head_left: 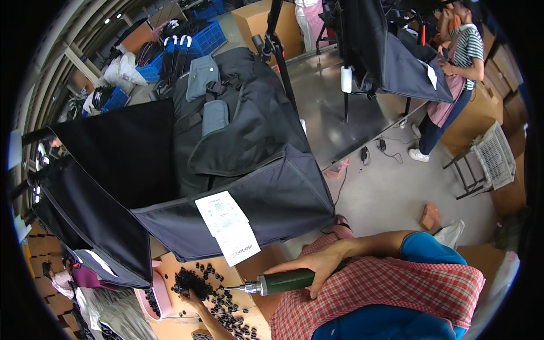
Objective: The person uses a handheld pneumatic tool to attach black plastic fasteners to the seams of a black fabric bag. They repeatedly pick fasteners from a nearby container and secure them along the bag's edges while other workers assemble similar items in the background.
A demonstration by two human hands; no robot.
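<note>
My right hand (322,265) is wrapped round a dark green power screwdriver (290,280), held level with its metal bit pointing left over a wooden tabletop (226,272). My left hand (194,297) is at the edge of a heap of small black parts (190,281), its fingers bent together; what they pinch, if anything, is too small to make out. More loose black parts (229,314) lie scattered between that hand and the screwdriver. Just beyond, a black fabric folding frame (243,209) with a white printed sheet (228,226) hangs over the table.
A pink bin (161,297) with black parts stands left of the heap. Dark padded fabric (243,124) fills the frame. At the right, a co-worker (464,56) stands by another black frame (391,68) on a metal table (317,96). A white crate (494,156) rests on a stool.
</note>
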